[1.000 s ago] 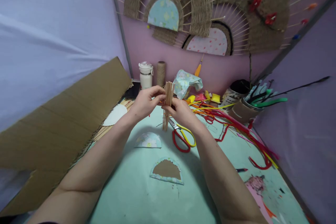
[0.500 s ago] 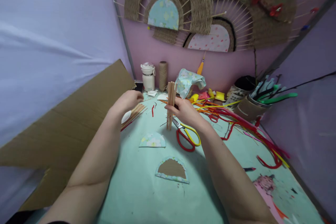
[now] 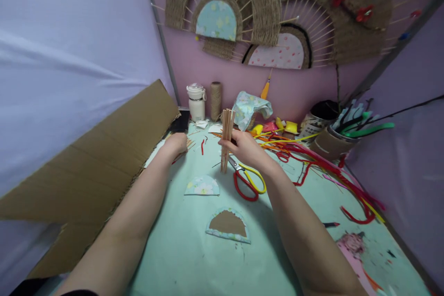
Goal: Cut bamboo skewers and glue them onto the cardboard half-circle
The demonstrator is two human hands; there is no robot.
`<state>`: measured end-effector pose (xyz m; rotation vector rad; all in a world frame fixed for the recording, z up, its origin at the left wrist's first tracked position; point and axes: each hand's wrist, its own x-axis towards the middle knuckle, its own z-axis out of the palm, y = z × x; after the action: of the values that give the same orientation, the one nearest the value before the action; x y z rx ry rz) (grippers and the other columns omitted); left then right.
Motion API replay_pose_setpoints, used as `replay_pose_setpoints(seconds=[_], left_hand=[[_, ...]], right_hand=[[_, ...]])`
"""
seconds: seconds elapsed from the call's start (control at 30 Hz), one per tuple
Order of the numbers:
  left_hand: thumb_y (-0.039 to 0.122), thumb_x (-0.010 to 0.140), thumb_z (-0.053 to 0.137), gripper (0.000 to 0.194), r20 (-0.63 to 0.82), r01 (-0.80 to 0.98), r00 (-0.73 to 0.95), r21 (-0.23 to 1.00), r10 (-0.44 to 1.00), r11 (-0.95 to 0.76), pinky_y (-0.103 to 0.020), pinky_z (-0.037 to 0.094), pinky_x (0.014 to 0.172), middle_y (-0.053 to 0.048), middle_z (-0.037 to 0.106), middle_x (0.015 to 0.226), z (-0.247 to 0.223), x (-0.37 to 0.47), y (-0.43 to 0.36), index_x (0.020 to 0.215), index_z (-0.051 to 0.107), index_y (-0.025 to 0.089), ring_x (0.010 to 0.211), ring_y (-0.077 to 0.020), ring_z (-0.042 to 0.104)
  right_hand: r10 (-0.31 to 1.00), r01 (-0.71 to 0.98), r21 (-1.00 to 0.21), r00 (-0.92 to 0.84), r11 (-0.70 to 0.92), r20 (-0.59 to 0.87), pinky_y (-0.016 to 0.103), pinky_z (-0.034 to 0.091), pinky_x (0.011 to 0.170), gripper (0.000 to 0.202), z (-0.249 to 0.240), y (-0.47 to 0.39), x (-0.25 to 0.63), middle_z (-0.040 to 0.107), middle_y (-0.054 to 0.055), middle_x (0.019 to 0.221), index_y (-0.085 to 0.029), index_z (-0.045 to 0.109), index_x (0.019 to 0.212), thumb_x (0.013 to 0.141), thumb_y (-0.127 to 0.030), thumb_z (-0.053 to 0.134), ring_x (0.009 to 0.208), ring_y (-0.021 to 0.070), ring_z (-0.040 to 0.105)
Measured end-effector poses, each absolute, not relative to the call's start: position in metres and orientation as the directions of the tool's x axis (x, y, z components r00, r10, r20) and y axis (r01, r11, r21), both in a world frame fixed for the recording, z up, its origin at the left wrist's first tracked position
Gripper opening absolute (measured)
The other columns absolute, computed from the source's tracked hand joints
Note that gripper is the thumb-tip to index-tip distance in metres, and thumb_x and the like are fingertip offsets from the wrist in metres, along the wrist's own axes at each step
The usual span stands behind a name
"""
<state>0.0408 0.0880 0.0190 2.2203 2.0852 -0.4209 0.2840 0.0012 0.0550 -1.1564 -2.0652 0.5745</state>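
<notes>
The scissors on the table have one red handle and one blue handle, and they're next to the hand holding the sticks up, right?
Almost! The handles aren't red and blue: the head view shows one red and one yellow. The scissors do lie on the table, next to the right hand holding the sticks up.

Left hand [image 3: 178, 143] lowered, at loose sticks [image 3: 189, 144]

So the right hand [image 3: 239, 145] has a bundle of thin sticks [image 3: 226, 141] pinched upright, scissors [image 3: 247, 179] lying just beside it, and the left hand [image 3: 177, 143] is down over more sticks [image 3: 189, 144].
</notes>
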Motion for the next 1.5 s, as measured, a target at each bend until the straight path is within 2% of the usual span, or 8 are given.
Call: replay_pose_setpoints(seconds=[0.33,0.7,0.93,1.03,1.23,1.33,1.43,1.5], left_hand=[[0.021,0.067,0.065,0.031,-0.233,0.984,0.063,-0.147,0.97,-0.099,-0.03,0.05,0.078,-0.023,0.072,0.104,0.0135,0.043,0.0882,0.095,0.075,0.011,0.097,-0.0317,0.067],[0.028,0.08,0.064,0.025,-0.242,0.988,0.044,-0.134,0.969,-0.079,-0.031,0.049,0.083,-0.024,0.069,0.109,0.0131,0.0454,0.0875,0.096,0.072,0.009,0.103,-0.0322,0.065],[0.035,0.09,0.06,0.038,-0.285,0.99,-0.005,-0.139,0.958,-0.036,-0.042,0.053,0.087,-0.01,0.058,0.122,0.0107,0.0463,0.0892,0.122,0.056,0.016,0.105,-0.0224,0.06],[0.034,0.09,0.06,0.034,-0.296,0.991,0.009,-0.122,0.955,-0.047,-0.041,0.053,0.086,-0.01,0.061,0.119,0.0108,0.0466,0.0888,0.119,0.058,0.015,0.103,-0.0221,0.062],[0.018,0.078,0.066,0.02,-0.285,0.991,0.049,-0.104,0.957,-0.081,-0.029,0.05,0.078,-0.018,0.07,0.104,0.014,0.0468,0.0875,0.096,0.072,0.01,0.098,-0.0284,0.066],[0.022,0.082,0.065,0.022,-0.293,0.989,0.054,-0.117,0.955,-0.092,-0.032,0.051,0.081,-0.017,0.069,0.105,0.0135,0.0475,0.0874,0.099,0.07,0.009,0.1,-0.0277,0.065],[0.033,0.09,0.061,0.031,-0.302,0.987,0.056,-0.129,0.952,-0.099,-0.039,0.053,0.086,-0.011,0.063,0.115,0.012,0.0489,0.0861,0.114,0.061,0.014,0.102,-0.0225,0.063],[0.034,0.088,0.063,0.032,-0.301,0.986,0.061,-0.13,0.952,-0.105,-0.04,0.053,0.086,-0.011,0.064,0.114,0.0112,0.05,0.0843,0.113,0.062,0.014,0.102,-0.0228,0.063]], right_hand=[[0.861,0.552,-0.663,-0.369,0.506,0.351,0.026,0.031,0.061,0.022,0.054,0.0013,0.2846,0.054,-0.002,0.065,-0.019,0.053,0.068,0.088,-0.028,0.057,0.059,0.0125,0.045],[0.863,0.55,-0.667,-0.368,0.503,0.347,0.027,0.032,0.063,0.02,0.0559,0.0005,0.2841,0.054,-0.002,0.066,-0.019,0.054,0.069,0.088,-0.027,0.057,0.062,0.0137,0.048],[0.854,0.546,-0.659,-0.373,0.518,0.363,0.026,0.032,0.062,0.022,0.0542,0.0017,0.2842,0.054,-0.002,0.066,-0.019,0.053,0.068,0.089,-0.027,0.056,0.061,0.0126,0.047],[0.853,0.546,-0.657,-0.377,0.52,0.362,0.026,0.032,0.062,0.022,0.0534,0.0022,0.2845,0.055,-0.002,0.067,-0.019,0.053,0.069,0.089,-0.026,0.056,0.061,0.0127,0.047],[0.852,0.549,-0.653,-0.38,0.522,0.361,0.026,0.031,0.062,0.021,0.0545,0.0017,0.2848,0.053,-0.002,0.065,-0.019,0.054,0.069,0.089,-0.025,0.057,0.061,0.0127,0.046],[0.849,0.547,-0.652,-0.382,0.526,0.365,0.026,0.031,0.062,0.022,0.0547,0.0019,0.2845,0.052,-0.002,0.064,-0.019,0.054,0.068,0.089,-0.025,0.057,0.061,0.0127,0.046],[0.85,0.55,-0.651,-0.38,0.524,0.364,0.026,0.031,0.062,0.021,0.0541,0.0026,0.2843,0.053,-0.002,0.064,-0.019,0.054,0.068,0.088,-0.025,0.058,0.061,0.0127,0.046],[0.854,0.555,-0.651,-0.376,0.519,0.36,0.026,0.031,0.062,0.021,0.0533,0.0033,0.2843,0.053,-0.002,0.064,-0.019,0.053,0.068,0.088,-0.025,0.058,0.061,0.0126,0.047]])
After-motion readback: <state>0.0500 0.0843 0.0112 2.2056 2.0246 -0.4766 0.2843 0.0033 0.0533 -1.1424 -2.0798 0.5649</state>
